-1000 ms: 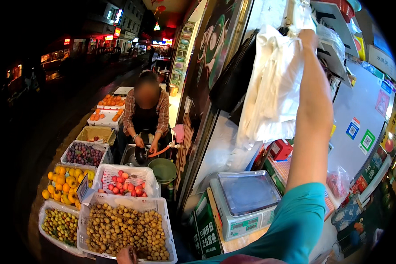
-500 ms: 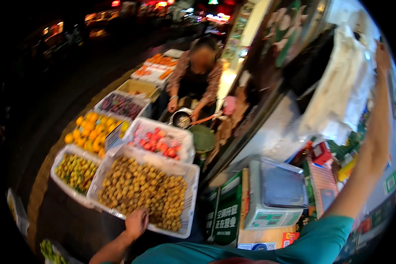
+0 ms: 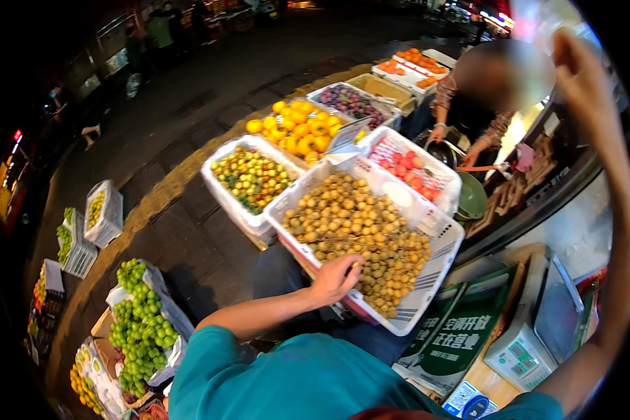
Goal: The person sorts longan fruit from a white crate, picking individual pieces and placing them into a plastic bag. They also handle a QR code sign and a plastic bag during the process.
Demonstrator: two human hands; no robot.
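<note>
A white plastic crate (image 3: pixel 437 269) of round yellow-brown longans (image 3: pixel 357 213) stands in front of me, tilted in the view. My left hand (image 3: pixel 336 280) is over the near edge of the fruit, fingers curled together. A small yellowish bit shows at its fingertips, too small to name. My right arm stretches up along the right side, and my right hand (image 3: pixel 577 70) is raised at the upper right. It is smeared and partly lost in glare, so its fingers and anything in them cannot be made out.
Beyond stand crates of jujubes (image 3: pixel 252 178), orange fruit (image 3: pixel 297 129), dark plums (image 3: pixel 353 101) and red fruit (image 3: pixel 409 168). Green grapes (image 3: pixel 143 329) lie at the left. A scale (image 3: pixel 525 353) is at the right. Another person's hand (image 3: pixel 437 134) works by a metal bowl.
The view has swung left, bringing the grapes and street in and the hanging white bags out. My left hand stays at the longans' near edge; my right arm remains raised.
</note>
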